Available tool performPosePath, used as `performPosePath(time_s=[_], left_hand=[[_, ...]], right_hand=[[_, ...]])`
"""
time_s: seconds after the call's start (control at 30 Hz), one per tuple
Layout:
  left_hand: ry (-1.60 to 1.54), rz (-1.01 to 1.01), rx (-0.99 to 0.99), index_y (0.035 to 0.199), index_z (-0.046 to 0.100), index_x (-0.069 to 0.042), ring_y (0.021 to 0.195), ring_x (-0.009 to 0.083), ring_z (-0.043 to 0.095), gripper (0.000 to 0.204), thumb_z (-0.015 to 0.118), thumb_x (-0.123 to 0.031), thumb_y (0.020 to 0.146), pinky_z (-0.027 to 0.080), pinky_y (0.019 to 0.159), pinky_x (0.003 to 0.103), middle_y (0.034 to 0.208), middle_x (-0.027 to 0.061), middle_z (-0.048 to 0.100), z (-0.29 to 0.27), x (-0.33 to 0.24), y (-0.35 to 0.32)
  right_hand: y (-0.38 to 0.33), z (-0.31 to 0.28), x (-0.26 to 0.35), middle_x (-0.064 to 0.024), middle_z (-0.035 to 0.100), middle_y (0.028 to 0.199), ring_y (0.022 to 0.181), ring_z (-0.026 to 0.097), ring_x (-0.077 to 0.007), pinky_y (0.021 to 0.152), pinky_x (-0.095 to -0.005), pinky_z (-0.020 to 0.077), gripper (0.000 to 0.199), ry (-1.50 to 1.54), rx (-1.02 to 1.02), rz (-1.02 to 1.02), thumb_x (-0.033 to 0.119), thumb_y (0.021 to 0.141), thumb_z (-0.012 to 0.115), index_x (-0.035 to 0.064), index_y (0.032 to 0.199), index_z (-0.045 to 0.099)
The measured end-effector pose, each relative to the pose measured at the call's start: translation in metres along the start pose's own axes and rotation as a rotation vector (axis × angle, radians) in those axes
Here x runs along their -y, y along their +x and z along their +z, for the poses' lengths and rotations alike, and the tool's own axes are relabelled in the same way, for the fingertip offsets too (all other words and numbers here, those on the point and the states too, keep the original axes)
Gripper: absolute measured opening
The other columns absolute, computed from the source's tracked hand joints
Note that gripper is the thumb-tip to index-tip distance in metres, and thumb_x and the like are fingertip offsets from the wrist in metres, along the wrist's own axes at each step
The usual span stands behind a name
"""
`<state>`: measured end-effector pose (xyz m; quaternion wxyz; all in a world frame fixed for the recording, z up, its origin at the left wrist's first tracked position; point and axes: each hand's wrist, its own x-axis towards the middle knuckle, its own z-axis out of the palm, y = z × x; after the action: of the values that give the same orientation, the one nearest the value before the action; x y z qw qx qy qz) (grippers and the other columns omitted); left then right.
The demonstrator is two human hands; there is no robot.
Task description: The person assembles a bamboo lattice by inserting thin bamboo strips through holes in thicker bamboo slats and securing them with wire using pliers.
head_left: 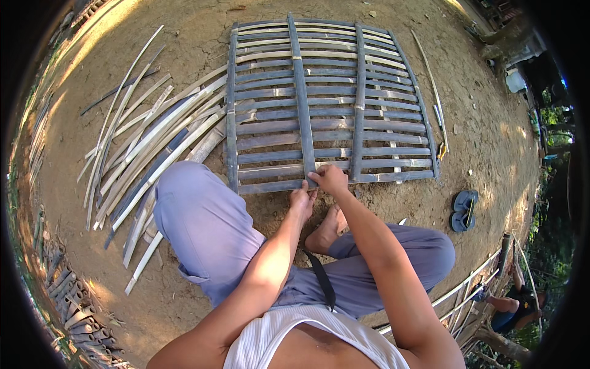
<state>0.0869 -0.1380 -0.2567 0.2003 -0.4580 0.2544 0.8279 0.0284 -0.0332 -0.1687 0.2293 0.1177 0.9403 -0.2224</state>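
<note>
A woven bamboo panel of grey horizontal slats and a few upright strips lies on the dirt in front of me. My left hand and my right hand meet at its near edge, where one upright strip crosses the lowest slat. Both hands pinch the panel's edge there; fingertips are partly hidden by each other. I squat with knees in grey trousers on either side, and a bare foot shows below the hands.
A fan of loose bamboo strips lies on the left. More thin strips lie to the right of the panel. Dark sandals sit on the right. Cut bamboo stubs pile at lower left. Another person sits at lower right.
</note>
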Motion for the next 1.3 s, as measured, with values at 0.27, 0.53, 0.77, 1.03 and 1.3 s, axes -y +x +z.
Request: performPosePath(time_s=[0.27,0.53,0.77,1.03,1.3], left_hand=[[0.228,-0.019,-0.168,0.104,0.065,0.0,0.075,0.0185,0.069,0.03,0.064,-0.03,0.101,0.058,0.07,0.031,0.093,0.0082,0.071,-0.007,0.001,0.017],[0.263,-0.094,-0.123,0.096,0.069,-0.007,0.066,0.0131,0.064,0.025,0.068,-0.032,0.098,0.049,0.062,0.027,0.084,0.0038,0.07,0.007,0.011,0.008],[0.358,-0.055,-0.171,0.09,0.067,-0.004,0.062,0.0126,0.061,0.03,0.068,-0.033,0.099,0.047,0.054,0.026,0.076,0.0043,0.067,-0.002,0.028,0.028],[0.354,-0.025,-0.188,0.101,0.068,-0.002,0.066,0.0127,0.064,0.026,0.068,-0.028,0.099,0.052,0.056,0.026,0.086,0.0056,0.069,0.005,0.025,0.017],[0.29,-0.001,-0.118,0.095,0.067,-0.003,0.065,0.0115,0.062,0.029,0.077,-0.03,0.092,0.053,0.057,0.026,0.083,0.0043,0.067,-0.009,0.028,0.016]], right_hand=[[-0.004,0.007,-0.03,-0.0087,0.065,0.116,0.113,0.06,-0.0318,0.095,-0.0416,0.0511,0.045,-0.157,-0.049,-0.35,0.032,0.072,0.086,0.0122,0.11,0.072],[-0.003,0.007,-0.049,-0.0079,0.066,0.113,0.112,0.059,-0.0293,0.095,-0.041,0.0506,0.053,-0.285,-0.031,-0.427,0.033,0.068,0.087,0.0085,0.112,0.069],[-0.011,0.018,-0.055,-0.0074,0.065,0.103,0.105,0.06,-0.0276,0.088,-0.039,0.0528,0.073,-0.352,-0.139,-0.552,0.034,0.071,0.083,0.009,0.134,0.059],[-0.001,0.03,-0.065,-0.0057,0.065,0.1,0.099,0.061,-0.0254,0.083,-0.0351,0.0559,0.069,-0.43,-0.146,-0.656,0.026,0.075,0.077,0.0095,0.139,0.058],[-0.008,0.03,-0.067,-0.0045,0.065,0.101,0.103,0.062,-0.0244,0.084,-0.0336,0.0566,0.06,-0.432,-0.161,-0.708,0.027,0.079,0.073,0.0095,0.136,0.061]])
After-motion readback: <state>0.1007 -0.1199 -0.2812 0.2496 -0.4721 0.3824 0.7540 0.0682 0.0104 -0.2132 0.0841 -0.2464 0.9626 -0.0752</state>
